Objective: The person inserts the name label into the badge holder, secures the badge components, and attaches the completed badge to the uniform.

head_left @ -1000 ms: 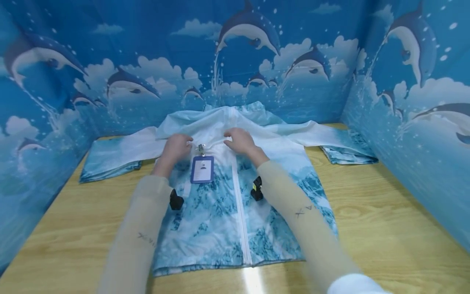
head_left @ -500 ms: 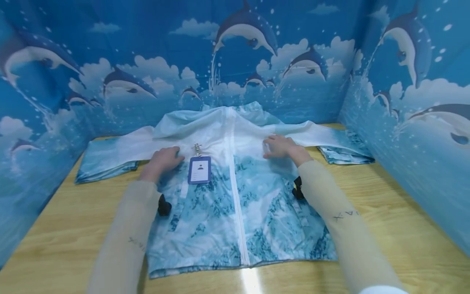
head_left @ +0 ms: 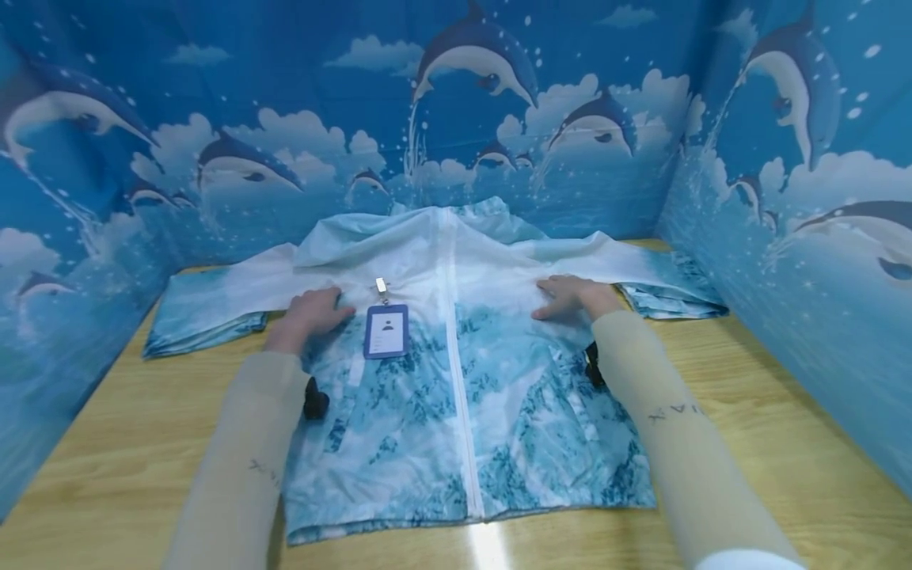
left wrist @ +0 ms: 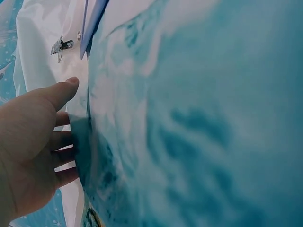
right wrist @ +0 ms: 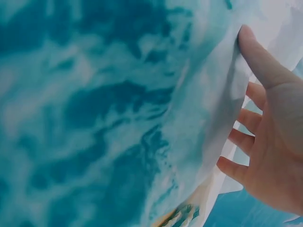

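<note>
A white and teal patterned zip jacket [head_left: 399,427] lies front up, its sleeves spread to both sides with the cuff ends folded. On its chest, left of the zip, hangs a blue-framed badge holder [head_left: 386,331] by a metal clip [left wrist: 60,46]. My left hand [head_left: 313,313] rests on the jacket's left side below the sleeve, just left of the badge. Opposite it, my right hand [head_left: 570,298] touches the right side below the other sleeve. In both wrist views the fingers are spread and loosely extended against the cloth, with nothing gripped.
Beneath the jacket is a wood-grain table [head_left: 748,412]. A blue dolphin-print curtain [head_left: 342,71] encloses the back and both sides, close behind the collar. Small black wrist devices [head_left: 315,400] sit under the forearms.
Both hands have moved apart from the upper chest towards the jacket's sides, the right hand farther. Over the last half second they shift only slightly outward. The badge's place on the jacket looks unchanged.
</note>
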`<state>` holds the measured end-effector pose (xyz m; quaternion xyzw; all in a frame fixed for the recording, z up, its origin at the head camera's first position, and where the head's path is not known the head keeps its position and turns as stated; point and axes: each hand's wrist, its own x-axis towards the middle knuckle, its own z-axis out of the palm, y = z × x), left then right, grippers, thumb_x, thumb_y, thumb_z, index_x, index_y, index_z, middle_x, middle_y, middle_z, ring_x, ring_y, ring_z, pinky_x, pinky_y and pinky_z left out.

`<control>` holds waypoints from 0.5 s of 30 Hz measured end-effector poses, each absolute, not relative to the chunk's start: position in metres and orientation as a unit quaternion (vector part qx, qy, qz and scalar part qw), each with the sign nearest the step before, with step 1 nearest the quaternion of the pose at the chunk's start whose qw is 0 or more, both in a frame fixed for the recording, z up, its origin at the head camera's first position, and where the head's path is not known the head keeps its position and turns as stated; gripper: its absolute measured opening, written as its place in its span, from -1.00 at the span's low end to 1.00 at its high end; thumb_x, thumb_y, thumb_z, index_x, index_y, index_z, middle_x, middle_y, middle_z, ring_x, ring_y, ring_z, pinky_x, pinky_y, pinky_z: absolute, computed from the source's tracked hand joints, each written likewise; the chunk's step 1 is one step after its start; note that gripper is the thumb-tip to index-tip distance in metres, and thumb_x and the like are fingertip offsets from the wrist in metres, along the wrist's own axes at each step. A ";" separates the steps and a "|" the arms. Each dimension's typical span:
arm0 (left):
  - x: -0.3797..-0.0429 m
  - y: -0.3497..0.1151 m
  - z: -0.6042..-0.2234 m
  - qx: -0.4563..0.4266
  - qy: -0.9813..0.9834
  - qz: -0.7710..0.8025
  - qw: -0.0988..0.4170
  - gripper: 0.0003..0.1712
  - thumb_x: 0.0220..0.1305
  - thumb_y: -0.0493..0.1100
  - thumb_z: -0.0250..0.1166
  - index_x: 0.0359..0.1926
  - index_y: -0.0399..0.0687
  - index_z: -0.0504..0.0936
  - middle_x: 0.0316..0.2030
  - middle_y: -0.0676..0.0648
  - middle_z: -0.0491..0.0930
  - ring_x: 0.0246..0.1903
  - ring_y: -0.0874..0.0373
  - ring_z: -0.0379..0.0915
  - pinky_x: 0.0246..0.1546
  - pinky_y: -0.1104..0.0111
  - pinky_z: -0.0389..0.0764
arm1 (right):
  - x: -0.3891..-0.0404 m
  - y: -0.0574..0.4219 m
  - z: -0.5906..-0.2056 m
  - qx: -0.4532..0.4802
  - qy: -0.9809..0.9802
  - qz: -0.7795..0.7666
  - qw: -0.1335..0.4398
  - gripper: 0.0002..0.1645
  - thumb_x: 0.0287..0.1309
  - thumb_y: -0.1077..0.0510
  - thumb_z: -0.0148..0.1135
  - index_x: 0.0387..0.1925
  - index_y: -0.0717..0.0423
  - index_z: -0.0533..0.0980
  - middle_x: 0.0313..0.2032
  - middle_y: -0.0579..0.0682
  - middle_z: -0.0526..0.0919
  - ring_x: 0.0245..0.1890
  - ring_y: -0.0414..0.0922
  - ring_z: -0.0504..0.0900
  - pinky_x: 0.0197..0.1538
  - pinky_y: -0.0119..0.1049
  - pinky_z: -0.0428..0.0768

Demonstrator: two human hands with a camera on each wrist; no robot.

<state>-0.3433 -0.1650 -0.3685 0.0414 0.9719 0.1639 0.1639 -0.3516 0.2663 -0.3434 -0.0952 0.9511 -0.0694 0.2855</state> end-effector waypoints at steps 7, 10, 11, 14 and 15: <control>-0.343 -0.165 -0.368 0.048 0.971 0.166 0.167 -0.28 0.39 0.09 -0.02 0.36 -0.28 0.07 0.30 -0.36 0.11 0.28 -0.31 -0.05 0.20 -0.14 0.04 | -0.353 0.270 -0.345 -0.094 0.949 -0.089 0.287 0.03 0.19 -0.29 0.06 0.44 0.08 -0.17 0.41 0.25 -0.23 0.38 0.22 -0.28 0.28 0.19 -0.16; -0.341 -0.168 -0.369 0.049 0.970 0.175 0.164 -0.26 0.40 0.10 -0.04 0.39 -0.27 0.03 0.32 -0.36 0.06 0.30 -0.31 -0.10 0.21 -0.14 0.01 | -0.350 0.271 -0.346 -0.114 0.950 -0.092 0.276 0.01 0.22 -0.28 0.02 0.44 0.10 -0.17 0.41 0.25 -0.22 0.38 0.22 -0.28 0.28 0.20 -0.16; -0.341 -0.170 -0.368 0.047 0.971 0.176 0.157 -0.27 0.40 0.10 -0.05 0.39 -0.27 0.03 0.32 -0.36 0.06 0.30 -0.31 -0.10 0.21 -0.14 0.01 | -0.349 0.271 -0.346 -0.124 0.952 -0.092 0.263 0.00 0.22 -0.28 0.01 0.44 0.11 -0.16 0.40 0.26 -0.21 0.38 0.22 -0.26 0.28 0.20 -0.15; -0.341 -0.177 -0.362 0.054 0.978 0.170 0.104 -0.31 0.41 0.07 -0.05 0.37 -0.27 0.08 0.29 -0.36 0.13 0.26 -0.31 -0.01 0.19 -0.13 0.06 | -0.347 0.274 -0.343 -0.146 0.964 -0.084 0.206 -0.02 0.25 -0.29 -0.05 0.42 0.20 -0.13 0.39 0.28 -0.14 0.37 0.23 -0.20 0.28 0.20 -0.11; -0.341 -0.179 -0.359 0.057 0.983 0.158 0.079 -0.32 0.41 0.06 -0.05 0.36 -0.29 0.10 0.28 -0.37 0.15 0.25 -0.31 0.03 0.18 -0.13 0.08 | -0.346 0.276 -0.341 -0.150 0.969 -0.081 0.181 -0.02 0.25 -0.30 -0.07 0.41 0.24 -0.11 0.39 0.30 -0.12 0.37 0.23 -0.18 0.28 0.20 -0.10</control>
